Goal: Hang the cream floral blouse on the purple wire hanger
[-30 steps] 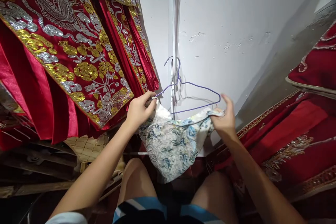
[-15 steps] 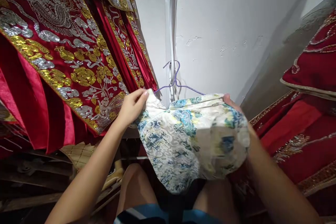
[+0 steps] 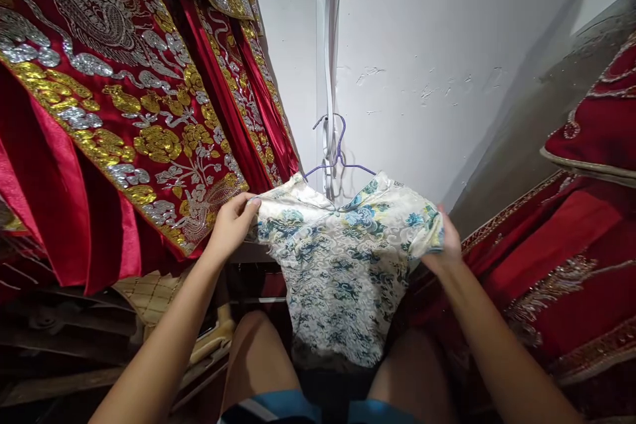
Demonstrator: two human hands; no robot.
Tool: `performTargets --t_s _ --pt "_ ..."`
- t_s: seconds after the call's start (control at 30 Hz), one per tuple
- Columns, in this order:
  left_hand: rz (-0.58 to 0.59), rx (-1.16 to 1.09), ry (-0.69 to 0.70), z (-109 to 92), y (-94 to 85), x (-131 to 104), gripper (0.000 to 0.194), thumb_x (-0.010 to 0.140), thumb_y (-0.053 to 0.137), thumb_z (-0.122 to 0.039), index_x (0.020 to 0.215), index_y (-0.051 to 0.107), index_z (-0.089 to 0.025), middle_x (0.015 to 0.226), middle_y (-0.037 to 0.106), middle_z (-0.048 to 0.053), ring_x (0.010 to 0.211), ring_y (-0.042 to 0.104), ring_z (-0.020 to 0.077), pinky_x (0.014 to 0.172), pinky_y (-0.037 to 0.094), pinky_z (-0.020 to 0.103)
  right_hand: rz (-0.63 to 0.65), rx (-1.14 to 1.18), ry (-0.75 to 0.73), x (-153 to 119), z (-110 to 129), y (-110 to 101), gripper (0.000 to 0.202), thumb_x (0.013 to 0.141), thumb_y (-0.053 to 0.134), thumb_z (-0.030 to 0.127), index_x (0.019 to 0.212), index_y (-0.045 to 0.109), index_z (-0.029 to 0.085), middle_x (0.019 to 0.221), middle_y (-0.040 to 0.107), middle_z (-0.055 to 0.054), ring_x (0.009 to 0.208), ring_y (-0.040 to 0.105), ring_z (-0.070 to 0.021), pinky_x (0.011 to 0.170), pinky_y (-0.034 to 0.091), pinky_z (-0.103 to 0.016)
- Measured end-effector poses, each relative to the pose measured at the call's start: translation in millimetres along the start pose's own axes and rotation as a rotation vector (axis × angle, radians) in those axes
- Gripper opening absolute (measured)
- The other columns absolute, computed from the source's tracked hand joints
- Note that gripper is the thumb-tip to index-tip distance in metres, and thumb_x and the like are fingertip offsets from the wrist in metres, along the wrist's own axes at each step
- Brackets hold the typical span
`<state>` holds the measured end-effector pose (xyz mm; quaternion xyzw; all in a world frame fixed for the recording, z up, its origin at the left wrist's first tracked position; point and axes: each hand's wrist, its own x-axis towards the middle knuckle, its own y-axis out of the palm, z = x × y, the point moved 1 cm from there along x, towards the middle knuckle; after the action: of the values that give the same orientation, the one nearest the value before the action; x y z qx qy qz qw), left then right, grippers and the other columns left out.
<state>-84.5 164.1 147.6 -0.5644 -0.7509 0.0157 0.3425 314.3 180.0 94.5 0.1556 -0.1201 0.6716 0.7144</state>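
A white short-sleeved top (image 3: 342, 271) with a blue, green and yellow floral print hangs spread out in front of me. Its shoulders sit on a purple hanger (image 3: 340, 152), whose hook rises above the collar beside a pale vertical strip. My left hand (image 3: 233, 222) pinches the sleeve on the left between thumb and fingers. On the other side, my right hand (image 3: 450, 242) grips the right sleeve, with its fingers mostly hidden behind the cloth. A small button shows at the neckline.
Red garments (image 3: 124, 99) with gold and silver sequin embroidery hang at the left. More dark red embroidered cloth (image 3: 561, 245) fills the right side. A white wall (image 3: 422, 40) with chipped paint stands behind. Wooden furniture parts (image 3: 213, 334) lie low at the left.
The top's right side, earlier bunched and folded over, is now spread flat with its sleeve out. My left hand has moved from the collar outward and down onto the sleeve.
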Motion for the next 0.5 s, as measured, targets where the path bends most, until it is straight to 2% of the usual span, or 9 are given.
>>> performTargets --t_s 0.07,0.13,0.17,0.23,0.3,0.37,0.43,0.47,0.5 --pt "-0.116 -0.178 -0.080 3.2 3.8 -0.9 0.034 0.081 0.065 -0.048 0.093 0.068 -0.016 0.070 0.061 0.000 0.058 0.051 0.0127 0.054 0.041 0.025 -0.091 0.062 0.066 0.9 11.7 -6.0 0.052 0.086 0.054 0.071 0.096 0.071 0.022 0.088 0.076 -0.009 0.097 0.073 -0.0336 0.080 0.060 -0.046" --pt "-0.252 -0.298 -0.122 -5.4 6.9 3.8 0.037 0.078 0.069 -0.047 0.097 0.069 -0.016 0.074 0.064 0.001 0.059 0.054 0.0122 0.055 0.044 0.025 -0.187 0.118 0.107 4.9 29.4 -8.9 0.040 0.078 0.070 0.060 0.092 0.069 0.022 0.082 0.075 -0.008 0.093 0.074 -0.0331 0.080 0.060 -0.045" --pt "-0.289 -0.339 -0.118 -13.6 7.3 7.1 0.039 0.078 0.069 -0.048 0.102 0.069 -0.016 0.082 0.068 0.003 0.064 0.058 0.0134 0.059 0.048 0.026 -0.227 0.146 0.109 7.7 39.4 -8.8 0.037 0.075 0.075 0.054 0.091 0.068 0.021 0.082 0.075 -0.008 0.092 0.074 -0.0329 0.080 0.060 -0.044" --pt "-0.284 -0.365 -0.036 -35.1 5.3 11.8 0.046 0.082 0.066 -0.051 0.116 0.066 -0.018 0.105 0.070 0.008 0.085 0.067 0.0187 0.074 0.055 0.031 -0.310 0.223 0.094 10.8 57.6 -6.0 0.034 0.077 0.073 0.049 0.092 0.067 0.020 0.087 0.076 -0.010 0.090 0.074 -0.0315 0.080 0.061 -0.043" --pt "-0.211 -0.249 0.138 -57.4 1.6 9.1 0.058 0.084 0.065 -0.052 0.134 0.058 -0.024 0.130 0.063 0.010 0.114 0.063 0.0263 0.094 0.053 0.040 -0.413 0.292 0.079 2.4 68.9 -2.7 0.033 0.084 0.066 0.050 0.097 0.067 0.020 0.097 0.075 -0.011 0.088 0.074 -0.0293 0.077 0.061 -0.041" --pt "-0.154 0.019 0.327 -71.7 1.1 -2.6 0.075 0.079 0.072 -0.049 0.147 0.046 -0.030 0.151 0.048 0.010 0.139 0.043 0.0346 0.112 0.039 0.051 -0.488 0.260 0.081 -23.2 70.7 -1.0 0.038 0.089 0.058 0.053 0.106 0.067 0.021 0.104 0.075 -0.011 0.085 0.073 -0.0281 0.070 0.061 -0.040" --pt "-0.092 0.308 0.464 -71.2 9.0 -19.0 0.086 0.076 0.076 -0.041 0.153 0.037 -0.033 0.160 0.035 0.009 0.148 0.026 0.0402 0.120 0.022 0.059 -0.489 0.088 0.115 -63.1 64.2 -0.7 0.045 0.090 0.056 0.060 0.111 0.068 0.023 0.099 0.075 -0.010 0.079 0.072 -0.0290 0.061 0.059 -0.040" --pt "-0.056 0.407 0.511 -65.1 16.6 -26.9 0.087 0.078 0.074 -0.037 0.155 0.034 -0.034 0.160 0.034 0.010 0.148 0.026 0.0409 0.120 0.017 0.061 -0.518 -0.050 0.099 -85.7 59.4 -0.7 0.044 0.091 0.052 0.062 0.109 0.069 0.025 0.092 0.075 -0.009 0.074 0.072 -0.0289 0.055 0.057 -0.039" --pt "-0.021 0.462 0.542 -55.8 26.2 -33.8 0.086 0.080 0.070 -0.033 0.156 0.030 -0.033 0.157 0.037 0.012 0.145 0.031 0.0402 0.119 0.017 0.062 -0.487 -0.099 0.100 -107.5 53.8 1.0 0.042 0.090 0.054 0.062 0.102 0.072 0.026 0.088 0.075 -0.010 0.073 0.072 -0.0307 0.053 0.056 -0.039"
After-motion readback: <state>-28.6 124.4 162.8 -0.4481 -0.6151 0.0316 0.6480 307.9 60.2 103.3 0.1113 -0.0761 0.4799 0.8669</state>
